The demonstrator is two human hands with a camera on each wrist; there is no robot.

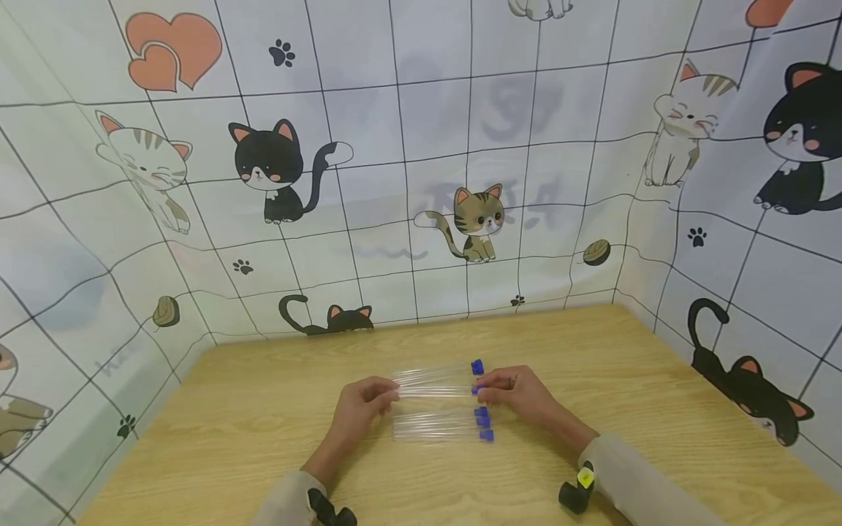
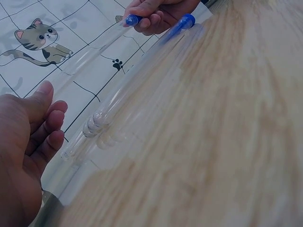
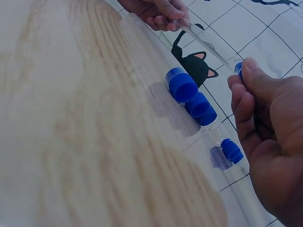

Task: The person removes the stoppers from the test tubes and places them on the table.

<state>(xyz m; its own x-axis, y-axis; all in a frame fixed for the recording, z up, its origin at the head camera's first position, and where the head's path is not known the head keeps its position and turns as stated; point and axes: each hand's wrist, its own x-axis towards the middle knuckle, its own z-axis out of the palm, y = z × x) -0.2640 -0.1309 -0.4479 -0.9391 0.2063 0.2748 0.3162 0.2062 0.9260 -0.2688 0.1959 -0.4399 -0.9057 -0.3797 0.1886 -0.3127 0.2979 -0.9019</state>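
Between my two hands I hold a clear test tube (image 2: 97, 52) with a blue cap, raised over the table. My left hand (image 1: 358, 409) pinches its far-left closed end between thumb and fingertips. At the other end, my right hand (image 1: 522, 396) grips the blue cap (image 3: 238, 69) with thumb and forefinger. Nearer to me, several more capped test tubes (image 1: 434, 426) lie side by side, their blue caps (image 3: 182, 86) pointing right. Behind the held one lies another small set, with a blue cap (image 1: 476, 367) at its right end.
The wooden table (image 1: 276, 409) carries the tubes near its middle. A white cloth (image 1: 368, 183) printed with cats and grid lines hangs around the back and both sides. Black wrist cameras (image 1: 576, 491) sit on both sleeves.
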